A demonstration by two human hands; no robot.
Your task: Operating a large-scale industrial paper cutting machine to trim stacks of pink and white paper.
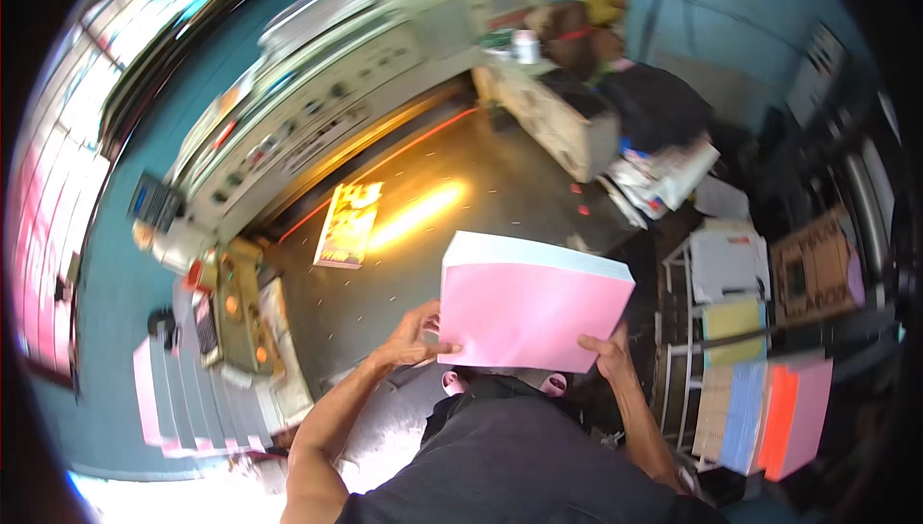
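Note:
A thick block of paper with a pink top sheet (535, 317) and white page edges is held up in front of me, over the near edge of a dark metal machine table (413, 298). My left hand (419, 336) grips its lower left corner, thumb on the pink face. At the lower right edge my right hand (607, 352) is closed on the same block, its thumb on the pink side; the fingers behind are hidden. On the table beyond, apart from both hands, lies a smaller book or stack with a printed cover (348, 226), lit by a yellow light.
A large pale cutting machine with knobs (332, 96) spans the back. Left are a calculator (156, 202), a yellowish control box (242, 305) and pink-and-grey stacks (197, 409). Right, a white rack (678, 361) stands beside coloured paper stacks (774, 418) and a cardboard box (812, 269).

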